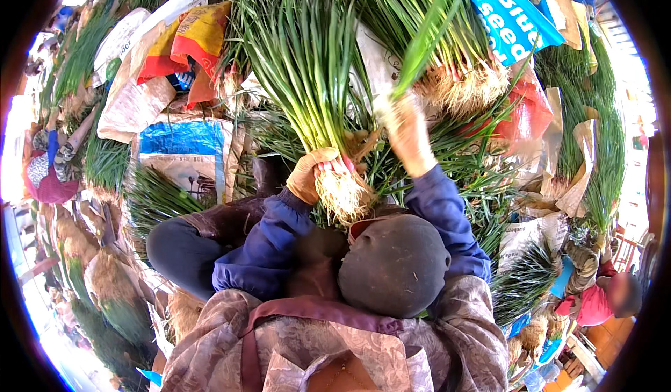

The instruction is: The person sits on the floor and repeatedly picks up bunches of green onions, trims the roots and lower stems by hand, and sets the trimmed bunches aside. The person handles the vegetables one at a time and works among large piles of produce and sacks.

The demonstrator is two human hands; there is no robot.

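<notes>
My left hand, its fingers closed, grips a large bunch of green onions just above their pale, stringy roots and pink bulbs. The long leaves fan upward from it. My right hand, smeared by motion, is raised to the right of the bunch, closed on a few blurred green stalks that point up and right. Loose leaves lie beneath both hands. A dark rounded shape sits between my forearms, below the roots.
Another rooted bunch lies at upper right beside a blue bag. Yellow-red bags, paper sacks and piles of onions surround me. Other people work at the far left and lower right. My bent left leg is at lower left.
</notes>
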